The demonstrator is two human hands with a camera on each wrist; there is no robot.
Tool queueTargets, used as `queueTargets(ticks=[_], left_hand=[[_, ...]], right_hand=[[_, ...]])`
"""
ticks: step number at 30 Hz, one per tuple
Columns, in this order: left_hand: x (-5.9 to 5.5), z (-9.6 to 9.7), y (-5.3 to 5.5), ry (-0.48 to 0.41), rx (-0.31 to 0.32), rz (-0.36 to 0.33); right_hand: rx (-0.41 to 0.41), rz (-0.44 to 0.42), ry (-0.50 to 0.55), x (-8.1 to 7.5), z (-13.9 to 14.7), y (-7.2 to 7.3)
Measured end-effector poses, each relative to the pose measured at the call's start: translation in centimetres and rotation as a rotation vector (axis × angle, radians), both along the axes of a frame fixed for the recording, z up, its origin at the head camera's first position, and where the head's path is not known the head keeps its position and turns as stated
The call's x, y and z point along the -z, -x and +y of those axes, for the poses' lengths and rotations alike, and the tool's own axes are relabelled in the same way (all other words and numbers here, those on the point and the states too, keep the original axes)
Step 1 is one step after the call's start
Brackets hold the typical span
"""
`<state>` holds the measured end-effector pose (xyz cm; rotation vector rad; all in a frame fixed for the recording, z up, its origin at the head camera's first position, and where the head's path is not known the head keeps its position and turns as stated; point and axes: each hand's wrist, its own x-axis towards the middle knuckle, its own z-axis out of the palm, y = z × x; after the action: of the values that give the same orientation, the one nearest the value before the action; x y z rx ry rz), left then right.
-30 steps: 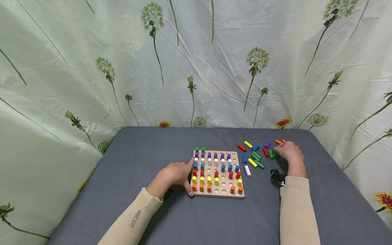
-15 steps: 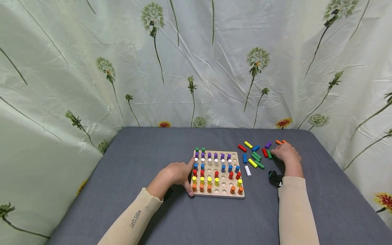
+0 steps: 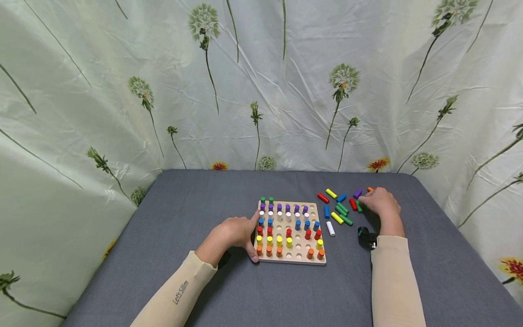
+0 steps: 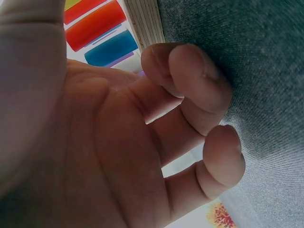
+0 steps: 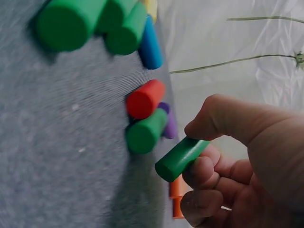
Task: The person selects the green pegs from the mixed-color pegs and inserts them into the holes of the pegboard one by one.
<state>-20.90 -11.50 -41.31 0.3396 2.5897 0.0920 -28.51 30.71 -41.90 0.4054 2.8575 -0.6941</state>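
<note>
A wooden pegboard [image 3: 294, 260] with rows of coloured pegs lies mid-table in the head view. My left hand [image 3: 234, 232] holds its left edge, thumb at the near corner and fingers along the side. In the left wrist view the fingertips [image 4: 223, 154] are curled beside the board's layered edge [image 4: 145, 21]. Over the loose pegs at the right is my right hand [image 3: 382, 202]. Its thumb and fingers pinch a green peg [image 5: 183, 159], raised off the cloth in the right wrist view. Another green peg [image 5: 147, 132] lies beside a red peg [image 5: 145, 99] and a purple peg [image 5: 170, 124].
Several loose pegs lie right of the board, among them a white peg [image 3: 330, 228], a yellow peg [image 3: 331, 193] and a blue peg [image 3: 326, 211]. Orange pegs [image 5: 176, 199] lie behind the right hand. Grey cloth [image 3: 196, 195] covers the table, and a flowered curtain [image 3: 286, 91] hangs behind.
My right hand has shifted slightly left and lifted with a green peg from the loose pile. The left hand and the pegboard have not moved.
</note>
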Motion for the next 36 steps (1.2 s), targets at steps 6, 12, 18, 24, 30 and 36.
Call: queueTargets(ticks=[6,12,18,24,30,36], left_hand=[[0.0,-0.1,-0.2,-0.016,-0.011,-0.009],[0.1,-0.3,-0.4,-0.009,-0.009,-0.011],[0.2,-0.3,-0.5,0.004,-0.008,-0.016],[0.2,-0.2,-0.4,0.005,-0.008,-0.015],[0.0,-0.1,-0.4,-0.010,0.002,-0.001],[-0.2,-0.1,-0.2,-0.004,0.006,0.001]], right_hand=[[-0.013,0.091,0.050,-1.3,-0.7,-0.3],[-0.040,0.168,0.115,-3.1,-2.4,-0.4],[-0.132,0.249,0.194,-4.6,-5.3,-0.5],[-0.215,0.263,0.256,-5.0,-8.7,-0.3],[-0.320,0.258,0.280,-4.8,-12.1,-0.1],[-0.374,0.263,0.300,-4.9,-14.7,0.3]])
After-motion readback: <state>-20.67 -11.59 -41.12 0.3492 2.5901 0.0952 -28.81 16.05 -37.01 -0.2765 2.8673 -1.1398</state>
